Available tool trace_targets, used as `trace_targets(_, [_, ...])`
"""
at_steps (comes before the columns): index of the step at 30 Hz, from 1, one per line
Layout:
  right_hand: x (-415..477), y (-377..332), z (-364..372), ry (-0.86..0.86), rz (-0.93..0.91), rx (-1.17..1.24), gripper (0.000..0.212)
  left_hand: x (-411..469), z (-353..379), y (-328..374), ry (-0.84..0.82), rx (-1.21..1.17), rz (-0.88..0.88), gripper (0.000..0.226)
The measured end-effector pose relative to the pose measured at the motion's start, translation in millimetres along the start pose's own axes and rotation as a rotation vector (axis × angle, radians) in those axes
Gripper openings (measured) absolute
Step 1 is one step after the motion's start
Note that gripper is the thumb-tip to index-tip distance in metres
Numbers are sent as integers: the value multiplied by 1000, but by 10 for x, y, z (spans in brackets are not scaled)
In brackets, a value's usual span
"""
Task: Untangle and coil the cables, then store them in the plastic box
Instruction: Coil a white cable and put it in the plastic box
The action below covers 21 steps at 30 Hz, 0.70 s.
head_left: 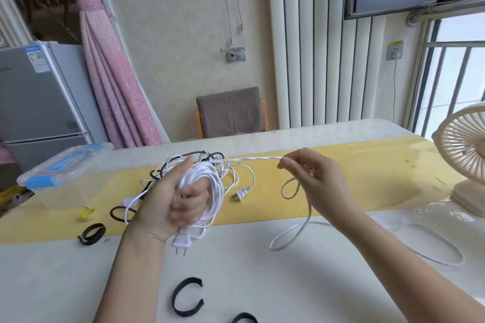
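Left hand [173, 202] grips white coil [207, 191] above table [262, 283], plug [181, 241] hanging below, right hand [312, 178] pinches cable [252, 159] taut from coil, tangle [199, 162] behind, lidded box [65, 173] far left

Head cam, wide-angle, fwd + down, close over table [288, 283].

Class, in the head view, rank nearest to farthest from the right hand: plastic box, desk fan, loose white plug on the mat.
1. Loose white plug, left of the right hand.
2. Desk fan, far right.
3. Plastic box, far left.
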State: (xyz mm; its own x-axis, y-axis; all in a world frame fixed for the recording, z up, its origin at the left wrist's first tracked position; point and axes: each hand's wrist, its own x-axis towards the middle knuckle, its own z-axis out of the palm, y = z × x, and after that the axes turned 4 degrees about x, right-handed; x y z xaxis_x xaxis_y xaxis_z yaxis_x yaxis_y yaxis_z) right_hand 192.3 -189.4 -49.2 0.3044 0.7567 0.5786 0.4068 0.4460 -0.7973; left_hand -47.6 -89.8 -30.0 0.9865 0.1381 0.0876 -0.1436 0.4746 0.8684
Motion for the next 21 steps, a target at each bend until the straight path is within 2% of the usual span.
trace_targets(1, [-15, 15, 36, -36, -10, -38, 16, 20, -1, 2, -54, -96, 101, 46])
trace_targets(3, [-54, 72, 119, -170, 17, -129, 14, 34, -14, 13, -52, -197, 270, 40])
trace_targets(5, [-109, 100, 195, -380, 106, -163, 12, 76, -63, -6, -14, -293, 413, 48])
trace_targets(6, [-141, 97, 232, -493, 149, -139, 10, 119, -87, -19, 46, -337, 487, 47])
trace_targets(7, [-172, 87, 265, -589, 180, -99, 10, 171, -90, -35, 179, -344, 558, 40])
trace_targets(8, [-199, 68, 289, -659, 197, -57, 12, 223, -73, -53, 395, -296, 621, 35])
trace_targets(10, [-248, 16, 335, -746, 205, 9, 15, 361, 37, -97, 833, -88, 681, 38])
trace_targets(12, [-304, -22, 378, -803, 202, 28, 18, 518, 174, -196, 988, 138, 698, 40])
trace_targets(16, [-317, -64, 379, -846, 239, 36, 26, 664, 183, -442, 1114, 913, 613, 36])
trace_targets(19, [-238, -105, 277, -840, 251, 23, 34, 636, 104, -517, 1020, 1520, 543, 47])
trace_targets(21, [-187, -121, 202, -857, 295, 53, 33, 628, 133, -532, 991, 1731, 361, 57])
